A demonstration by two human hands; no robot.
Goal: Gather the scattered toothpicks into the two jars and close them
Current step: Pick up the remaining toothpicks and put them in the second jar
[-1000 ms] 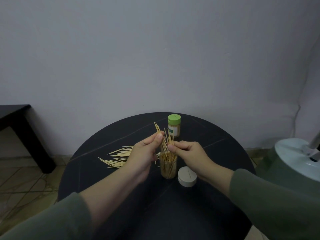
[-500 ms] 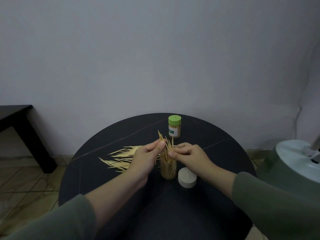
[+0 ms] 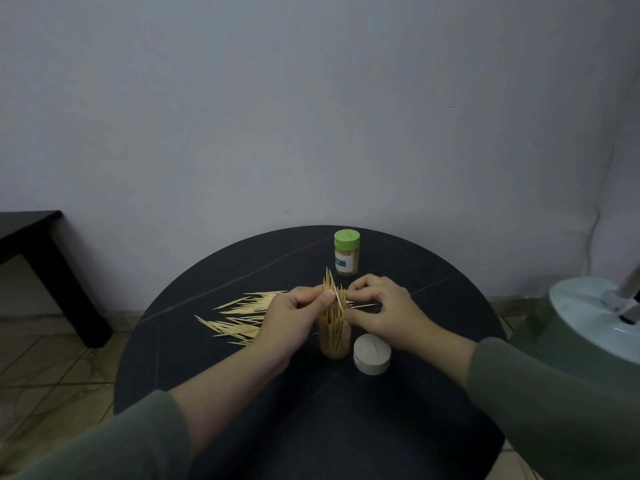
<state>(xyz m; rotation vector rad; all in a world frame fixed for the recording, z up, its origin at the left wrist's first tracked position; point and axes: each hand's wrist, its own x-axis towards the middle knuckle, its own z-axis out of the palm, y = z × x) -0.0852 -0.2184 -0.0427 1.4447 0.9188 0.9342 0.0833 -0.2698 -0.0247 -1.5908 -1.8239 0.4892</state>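
An open clear jar (image 3: 334,341) stands mid-table, packed with toothpicks that stick out of its mouth. My left hand (image 3: 291,318) pinches a bundle of toothpicks (image 3: 331,289) whose lower ends sit in the jar. My right hand (image 3: 384,311) pinches the toothpicks at the jar's right rim, and one toothpick (image 3: 363,306) juts sideways under its fingers. The jar's white lid (image 3: 372,353) lies just to its right. A second jar with a green lid (image 3: 346,252) stands closed farther back. Scattered toothpicks (image 3: 239,315) lie on the table to the left.
The round black table (image 3: 346,410) carries everything. A black side table (image 3: 34,258) stands at the left by the wall. A pale green and white appliance (image 3: 588,320) sits at the right, close to the table's edge.
The bundle in my left hand has come down from above the jar into its mouth. Both hands have drawn in closer around the jar's top.
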